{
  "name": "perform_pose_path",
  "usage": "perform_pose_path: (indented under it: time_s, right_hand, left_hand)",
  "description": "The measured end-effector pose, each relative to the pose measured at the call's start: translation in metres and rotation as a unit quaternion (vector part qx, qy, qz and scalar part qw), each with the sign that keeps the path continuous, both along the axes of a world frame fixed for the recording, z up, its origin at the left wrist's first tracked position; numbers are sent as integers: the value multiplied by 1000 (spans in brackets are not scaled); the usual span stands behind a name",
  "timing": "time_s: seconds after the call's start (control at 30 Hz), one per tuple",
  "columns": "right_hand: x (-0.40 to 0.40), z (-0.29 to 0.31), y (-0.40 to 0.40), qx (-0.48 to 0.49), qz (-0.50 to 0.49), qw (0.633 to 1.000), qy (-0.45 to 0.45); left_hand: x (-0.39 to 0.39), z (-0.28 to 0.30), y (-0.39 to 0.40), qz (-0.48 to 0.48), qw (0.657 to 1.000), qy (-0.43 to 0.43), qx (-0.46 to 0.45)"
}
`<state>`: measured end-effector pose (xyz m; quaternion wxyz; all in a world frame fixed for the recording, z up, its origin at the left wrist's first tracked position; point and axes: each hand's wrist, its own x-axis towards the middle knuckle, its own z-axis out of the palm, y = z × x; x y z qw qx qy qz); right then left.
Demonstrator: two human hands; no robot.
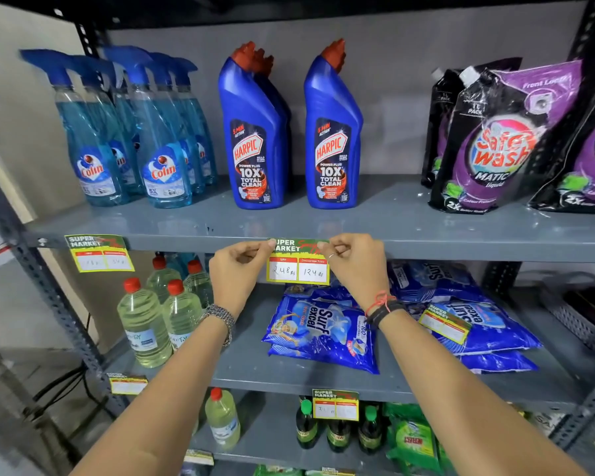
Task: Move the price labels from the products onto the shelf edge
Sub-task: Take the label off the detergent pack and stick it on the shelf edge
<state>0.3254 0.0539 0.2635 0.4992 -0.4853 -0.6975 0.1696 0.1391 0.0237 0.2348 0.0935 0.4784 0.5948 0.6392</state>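
A yellow, green and red price label (298, 266) reading 248 and 124 lies against the front edge of the grey upper shelf (461, 250), below two blue Harpic bottles (256, 139). My left hand (236, 269) pinches its top left corner. My right hand (356, 266) pinches its top right corner. Another label (98, 254) hangs on the same edge under the Colin spray bottles (131, 132). One more label (444, 322) lies on a blue Surf Excel pack (478, 324) on the middle shelf.
Purple Safewash pouches (505, 139) stand at the upper right. Clear bottles with red caps (158, 314) stand on the middle shelf's left. Labels (335, 405) hang on the lower shelf edges. Dark bottles and green packs (413, 438) fill the bottom shelf.
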Motion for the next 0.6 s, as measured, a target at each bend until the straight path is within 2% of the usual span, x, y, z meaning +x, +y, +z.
perform_pose_path:
  time_s: [0.13, 0.2, 0.3, 0.37, 0.43, 0.6]
  right_hand:
    - [-2, 1, 1, 16, -20, 998, -55]
    - [-1, 2, 0, 46, -48, 992, -110]
    - [-5, 3, -2, 149, -92, 968, -177]
    - [-12, 6, -1, 169, -82, 962, -198]
    - [-18, 8, 3, 138, -59, 965, -217]
    - [-15, 7, 10, 77, -41, 980, -177]
  left_hand:
    - [3, 5, -1, 51, 997, 40, -31]
    - [3, 8, -4, 105, 989, 99, -30]
    - [2, 11, -6, 148, 962, 229, 31]
    - [5, 15, -2, 119, 944, 307, 39]
    - [8, 19, 4, 75, 935, 345, 18]
    - [0, 21, 11, 20, 944, 330, -4]
